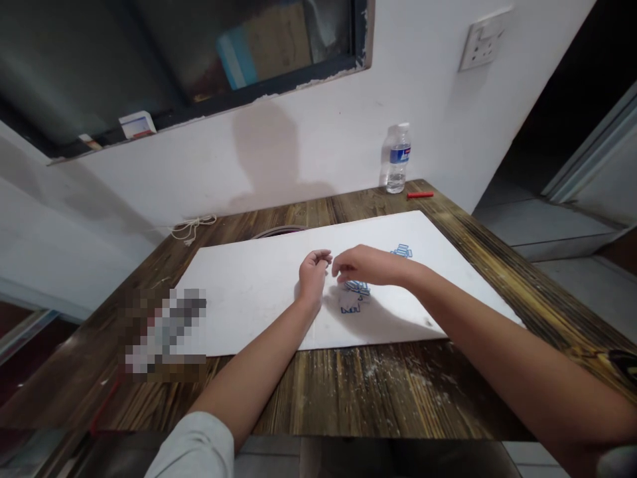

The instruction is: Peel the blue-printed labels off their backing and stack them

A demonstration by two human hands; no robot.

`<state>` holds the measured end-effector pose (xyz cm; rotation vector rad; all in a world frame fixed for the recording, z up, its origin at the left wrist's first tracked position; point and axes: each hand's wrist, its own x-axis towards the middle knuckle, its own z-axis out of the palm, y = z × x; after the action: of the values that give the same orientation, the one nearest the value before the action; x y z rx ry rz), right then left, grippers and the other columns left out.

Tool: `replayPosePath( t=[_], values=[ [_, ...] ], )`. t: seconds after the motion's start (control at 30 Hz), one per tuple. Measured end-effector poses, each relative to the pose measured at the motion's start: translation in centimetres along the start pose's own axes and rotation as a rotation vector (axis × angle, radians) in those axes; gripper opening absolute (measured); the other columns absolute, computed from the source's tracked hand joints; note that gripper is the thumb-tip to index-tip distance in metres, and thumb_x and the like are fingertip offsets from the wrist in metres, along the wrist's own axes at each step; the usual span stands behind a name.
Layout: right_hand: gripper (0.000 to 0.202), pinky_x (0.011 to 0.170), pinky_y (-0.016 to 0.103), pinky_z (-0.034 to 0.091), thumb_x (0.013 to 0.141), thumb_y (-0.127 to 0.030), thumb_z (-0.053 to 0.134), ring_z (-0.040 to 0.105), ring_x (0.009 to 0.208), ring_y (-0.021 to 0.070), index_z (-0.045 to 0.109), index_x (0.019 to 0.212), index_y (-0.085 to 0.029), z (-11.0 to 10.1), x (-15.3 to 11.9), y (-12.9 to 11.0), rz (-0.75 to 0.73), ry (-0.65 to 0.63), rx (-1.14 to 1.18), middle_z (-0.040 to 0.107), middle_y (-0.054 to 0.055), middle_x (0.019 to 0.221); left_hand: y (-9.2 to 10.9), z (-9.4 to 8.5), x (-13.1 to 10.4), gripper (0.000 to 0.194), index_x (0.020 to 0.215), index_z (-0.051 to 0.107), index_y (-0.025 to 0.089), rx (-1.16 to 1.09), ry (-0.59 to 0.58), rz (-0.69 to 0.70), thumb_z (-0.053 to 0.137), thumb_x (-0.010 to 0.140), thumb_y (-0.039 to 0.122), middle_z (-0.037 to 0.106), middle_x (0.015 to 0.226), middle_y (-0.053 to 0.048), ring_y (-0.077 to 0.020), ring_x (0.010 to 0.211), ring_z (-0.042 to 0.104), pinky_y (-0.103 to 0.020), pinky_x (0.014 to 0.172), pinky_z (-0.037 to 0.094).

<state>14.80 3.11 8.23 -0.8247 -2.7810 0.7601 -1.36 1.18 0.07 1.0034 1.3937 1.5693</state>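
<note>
My left hand [312, 271] is raised just above the white board [249, 285], fingers curled and thumb pressed towards them. A tiny dark spot shows at its fingertips, too small to name. Close beside it, almost meeting it, is my right hand [367, 265], bent at the wrist with its fingers curled downward. Whatever those fingers hold, if anything, is hidden. Below the right hand lies a cluster of small blue-outlined shapes [352, 307], partly covered by the hand. A second small group of blue-outlined shapes [402, 251] lies beyond the right wrist.
The board rests on a dark wooden table [348, 392] with white specks along its front. At the back stand a water bottle [397, 162] and a red stick-like object [421, 195]. A white cable [192, 228] lies back left. A blurred-out patch [169, 332] covers something at left.
</note>
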Motion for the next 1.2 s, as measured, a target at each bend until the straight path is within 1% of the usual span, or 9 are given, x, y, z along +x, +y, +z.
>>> replayPosePath(
  t=[0.07,0.1,0.23,0.37,0.47,0.8,0.9,1.07,1.2],
  values=[
    [0.025,0.074,0.029,0.042,0.085,-0.02,0.057,0.062,0.09,0.0212,0.068,0.107,-0.016,-0.3,-0.2,1.1,0.111,0.098,-0.142,0.07,0.01,0.101,0.1,0.0,-0.1,0.027,0.086,0.066,0.019,0.003,-0.002,-0.017,0.052,0.063,0.014,0.066,0.081,-0.003,-0.0126,0.073,0.058,-0.022,0.059,0.038],
    [0.029,0.075,0.03,0.042,0.084,-0.019,0.057,0.061,0.093,0.0231,0.066,0.111,-0.014,-0.3,-0.2,1.7,0.153,0.104,-0.213,0.067,0.012,0.108,0.1,0.0,-0.1,0.027,0.086,0.067,0.019,0.005,-0.001,-0.023,0.053,0.063,0.014,0.066,0.081,-0.003,-0.0123,0.074,0.058,-0.021,0.059,0.037],
    [0.047,0.073,0.03,0.042,0.078,-0.009,0.054,0.061,0.097,0.0257,0.059,0.124,-0.015,0.8,-0.2,3.3,0.19,-0.012,-0.38,0.062,0.015,0.114,0.3,0.0,-0.3,0.028,0.087,0.066,0.019,0.012,0.002,-0.037,0.053,0.063,0.014,0.066,0.083,-0.002,-0.0118,0.076,0.057,-0.02,0.059,0.037],
    [0.037,0.071,0.032,0.042,0.082,-0.012,0.05,0.06,0.095,0.0282,0.061,0.117,-0.013,1.9,0.0,3.3,0.203,-0.042,-0.482,0.06,0.017,0.11,0.4,0.1,-0.4,0.028,0.088,0.066,0.019,0.016,0.003,-0.047,0.053,0.064,0.015,0.066,0.083,-0.002,-0.0116,0.077,0.057,-0.02,0.06,0.037],
    [0.031,0.069,0.032,0.041,0.087,-0.013,0.044,0.062,0.091,0.0276,0.061,0.114,-0.014,2.0,0.1,3.1,0.256,-0.037,-0.49,0.061,0.017,0.107,0.3,0.1,-0.3,0.028,0.088,0.066,0.019,0.016,0.003,-0.045,0.053,0.064,0.014,0.066,0.084,-0.002,-0.0117,0.077,0.057,-0.021,0.061,0.038],
    [0.024,0.067,0.029,0.039,0.087,-0.008,0.043,0.063,0.086,0.0237,0.062,0.102,-0.013,2.0,0.4,3.5,0.309,-0.031,-0.504,0.065,0.015,0.099,0.4,0.1,-0.4,0.028,0.088,0.067,0.019,0.018,0.003,-0.043,0.053,0.064,0.014,0.067,0.084,-0.003,-0.0121,0.077,0.058,-0.021,0.06,0.038],
    [0.023,0.066,0.028,0.039,0.085,-0.009,0.047,0.063,0.087,0.0236,0.063,0.1,-0.014,1.9,0.6,4.2,0.306,-0.023,-0.469,0.066,0.014,0.098,0.3,0.1,-0.3,0.028,0.088,0.067,0.019,0.015,0.006,-0.043,0.053,0.063,0.014,0.067,0.084,-0.003,-0.0123,0.077,0.058,-0.021,0.06,0.038],
    [0.029,0.063,0.025,0.039,0.078,-0.007,0.054,0.063,0.083,0.0197,0.068,0.101,-0.018,0.5,0.4,4.7,0.307,0.013,-0.268,0.07,0.008,0.095,0.2,0.1,-0.2,0.027,0.087,0.067,0.019,0.016,0.0,-0.04,0.054,0.064,0.015,0.067,0.085,-0.003,-0.0125,0.077,0.058,-0.02,0.06,0.038],
    [0.022,0.065,0.024,0.044,0.073,-0.012,0.065,0.065,0.078,0.0164,0.069,0.094,-0.018,-0.3,0.3,3.9,0.214,0.021,0.071,0.072,0.004,0.086,0.1,0.1,-0.2,0.027,0.087,0.067,0.019,0.014,-0.001,-0.034,0.054,0.063,0.015,0.067,0.084,-0.003,-0.0124,0.076,0.058,-0.02,0.059,0.038]
  ],
)
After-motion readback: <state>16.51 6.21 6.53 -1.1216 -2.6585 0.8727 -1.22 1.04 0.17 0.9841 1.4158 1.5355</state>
